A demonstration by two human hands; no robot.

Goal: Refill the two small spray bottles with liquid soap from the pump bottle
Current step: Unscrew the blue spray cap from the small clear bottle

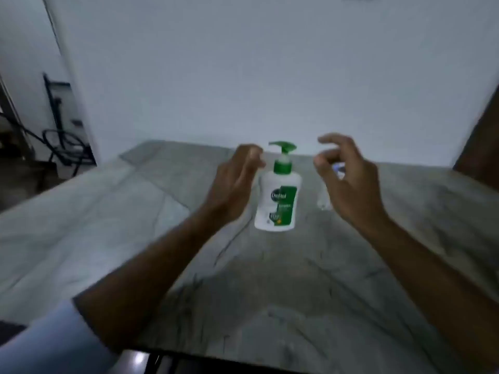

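A white pump bottle [278, 201] with a green pump head and green label stands upright on the grey marble counter [108, 225]. My left hand [232, 184] hovers just left of it with fingers loosely curled and holds nothing. My right hand [348, 179] is raised to the right of the bottle, its fingers curled and apart. Behind the right hand a small clear spray bottle [328, 195] shows only in part, with a blurred bluish-white bit near the fingers. Whether the right hand touches it I cannot tell. No second spray bottle shows.
A white wall [270, 76] rises right behind the counter. To the left, past the counter's edge, lie black cables and a dark stand [62, 147] on the floor. A dark brown surface [480, 147] is at the far right. The counter's front edge runs along the bottom.
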